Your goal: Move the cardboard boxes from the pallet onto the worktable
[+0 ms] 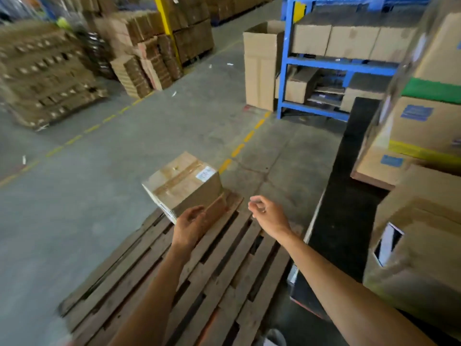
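**At the pallet's far corner, one box and two reaching hands**

On the far end of the wooden pallet (204,270) sits a single taped cardboard box (184,183), a white label near its right top edge. It stands at the pallet's far corner, so two of its sides run along the pallet's edges and face bare concrete floor (87,196). The slats between the box and the camera lie bare.

The left hand (189,226) is stretched toward the near side of the box, fingers relaxed and loosely spread, holding nothing; whether the fingertips touch the cardboard cannot be told. The right hand (264,208) hovers to the right of the box, apart from it, fingers loosely curled around nothing.

Left of the pallet the floor is wide and open up to a dashed yellow line (239,146). To the right, a black worktable (349,171) runs close alongside the pallet, its near edge just beside the right forearm. Stacked cartons (424,121) crowd its right side. A blue rack (324,66) stands beyond.
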Demonstrator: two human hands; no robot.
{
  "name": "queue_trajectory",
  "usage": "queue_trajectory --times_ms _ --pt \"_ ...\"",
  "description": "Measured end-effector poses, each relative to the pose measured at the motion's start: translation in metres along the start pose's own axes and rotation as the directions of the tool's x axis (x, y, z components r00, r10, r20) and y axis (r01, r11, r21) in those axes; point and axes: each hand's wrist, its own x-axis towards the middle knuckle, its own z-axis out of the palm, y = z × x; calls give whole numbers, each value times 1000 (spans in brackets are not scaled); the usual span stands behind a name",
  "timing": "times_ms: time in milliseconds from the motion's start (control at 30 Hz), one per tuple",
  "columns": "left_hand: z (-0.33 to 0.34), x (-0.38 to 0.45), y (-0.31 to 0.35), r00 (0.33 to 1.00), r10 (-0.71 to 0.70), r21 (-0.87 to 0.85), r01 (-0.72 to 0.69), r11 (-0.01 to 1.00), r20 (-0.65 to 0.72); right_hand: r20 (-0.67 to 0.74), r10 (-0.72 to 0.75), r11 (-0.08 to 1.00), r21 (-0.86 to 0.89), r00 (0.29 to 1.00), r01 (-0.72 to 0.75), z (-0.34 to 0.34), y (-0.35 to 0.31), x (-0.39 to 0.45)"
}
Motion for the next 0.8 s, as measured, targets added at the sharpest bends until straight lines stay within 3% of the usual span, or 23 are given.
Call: queue_trajectory --times_ms 167,400,600,800 --pt "-51 50 -11 987 -111 -49 106 993 -117 176 40 999 -23 984 -36 57 -21 64" --pt "-116 154 -26 955 -236 -112 219 969 -178 291 79 996 -51 953 -67 136 -57 164" --pt "-159 298 -63 930 -335 -168 310 936 -151 283 128 979 -191 951 -75 215 -83 292" --pt "-187 400 -103 819 -573 -166 561 811 -32 252 303 927 -300 919 -224 269 -101 385"
